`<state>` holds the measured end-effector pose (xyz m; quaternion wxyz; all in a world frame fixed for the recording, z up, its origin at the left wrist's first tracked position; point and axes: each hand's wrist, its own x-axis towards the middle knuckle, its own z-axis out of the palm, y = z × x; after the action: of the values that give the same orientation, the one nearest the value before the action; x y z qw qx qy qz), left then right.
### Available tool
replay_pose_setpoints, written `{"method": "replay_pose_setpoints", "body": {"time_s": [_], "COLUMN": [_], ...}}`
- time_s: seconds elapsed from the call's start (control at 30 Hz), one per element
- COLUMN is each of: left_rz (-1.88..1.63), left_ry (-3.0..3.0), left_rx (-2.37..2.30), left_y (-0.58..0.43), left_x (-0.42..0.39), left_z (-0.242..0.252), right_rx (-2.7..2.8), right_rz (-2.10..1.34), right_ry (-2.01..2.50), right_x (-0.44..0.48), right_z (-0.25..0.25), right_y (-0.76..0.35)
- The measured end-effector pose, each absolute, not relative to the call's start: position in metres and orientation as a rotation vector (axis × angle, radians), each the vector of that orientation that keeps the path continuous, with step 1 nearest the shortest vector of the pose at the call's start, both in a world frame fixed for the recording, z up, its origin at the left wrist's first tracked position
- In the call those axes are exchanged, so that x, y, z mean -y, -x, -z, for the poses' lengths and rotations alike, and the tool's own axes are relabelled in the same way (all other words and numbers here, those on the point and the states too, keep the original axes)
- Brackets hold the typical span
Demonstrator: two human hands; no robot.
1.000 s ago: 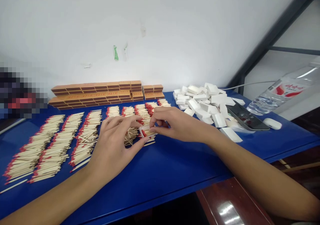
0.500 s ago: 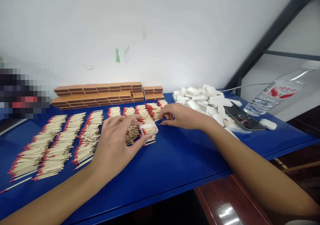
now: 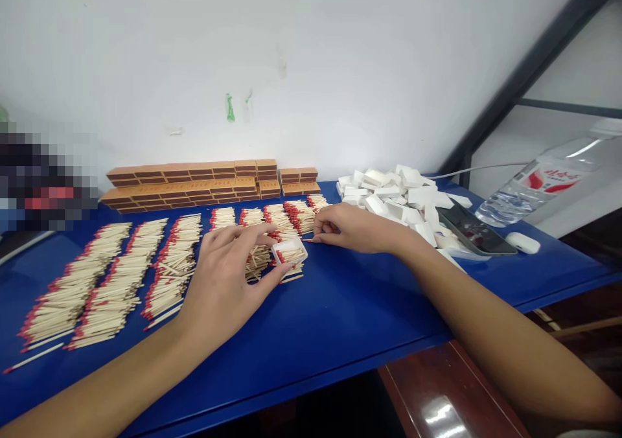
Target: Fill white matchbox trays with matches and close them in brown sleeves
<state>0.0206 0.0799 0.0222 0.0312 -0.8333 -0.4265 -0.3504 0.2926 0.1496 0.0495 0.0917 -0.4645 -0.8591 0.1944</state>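
Note:
My left hand (image 3: 226,282) grips a small white tray (image 3: 300,253) between thumb and fingers, just above the table, with red-tipped matches (image 3: 291,255) lying in it. To the right, my right hand (image 3: 343,227) has its fingertips pinched on a match (image 3: 308,240) whose red head sticks out to the left. Piles of red-tipped matches (image 3: 114,279) lie in slanting rows on the blue table (image 3: 359,308), to the left of and behind the tray. Part of the pile behind my left hand is hidden by its fingers.
Orange-brown matchboxes (image 3: 189,185) are stacked along the wall. White empty trays (image 3: 389,195) form a heap at the right, beside a black phone (image 3: 473,227), a white case (image 3: 523,242) and a tilted water bottle (image 3: 539,179). Blurred dark items sit at the far left.
The thumb and fingers of my right hand have closed together on the match, which lay beneath them before. My left hand and the tray have hardly moved.

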Motion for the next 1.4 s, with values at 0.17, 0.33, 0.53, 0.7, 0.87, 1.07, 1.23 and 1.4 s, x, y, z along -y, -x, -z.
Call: {"method": "replay_pose_setpoints", "body": {"time_s": [0.17, 0.33, 0.53, 0.7, 0.87, 1.07, 1.23, 1.4], "left_rz": [1.067, 1.057, 1.046, 1.06, 1.073, 1.062, 1.054, 1.042], "left_ry": [2.558, 2.543, 2.547, 2.552, 2.553, 2.561, 2.563, 2.546], "left_rx": [1.316, 1.317, 1.311, 1.311, 1.3, 1.314, 1.329, 1.339], "left_y": [-0.02, -0.02, -0.02, -0.021, -0.02, -0.02, -0.021, -0.021], "left_x": [-0.08, -0.08, -0.081, -0.081, -0.08, -0.08, -0.08, -0.08], "left_z": [-0.021, -0.02, -0.021, -0.022, -0.021, -0.021, -0.022, -0.021], "right_rx": [2.529, 2.559, 2.656, 2.604, 2.6, 2.623, 2.619, 2.527], "right_rz": [-0.53, -0.569, -0.606, -0.55, -0.501, -0.503, -0.507, -0.411], "right_ry": [1.351, 1.463, 1.341, 1.319, 1.244, 1.261, 1.271, 1.162], "right_x": [-0.147, -0.151, -0.152, -0.153, -0.155, -0.155, -0.155, -0.143], "right_z": [-0.055, -0.053, -0.052, -0.048, -0.045, -0.042, -0.045, -0.058], "right_y": [-0.293, -0.302, -0.299, -0.294, -0.294, -0.295, -0.301, -0.294]}}
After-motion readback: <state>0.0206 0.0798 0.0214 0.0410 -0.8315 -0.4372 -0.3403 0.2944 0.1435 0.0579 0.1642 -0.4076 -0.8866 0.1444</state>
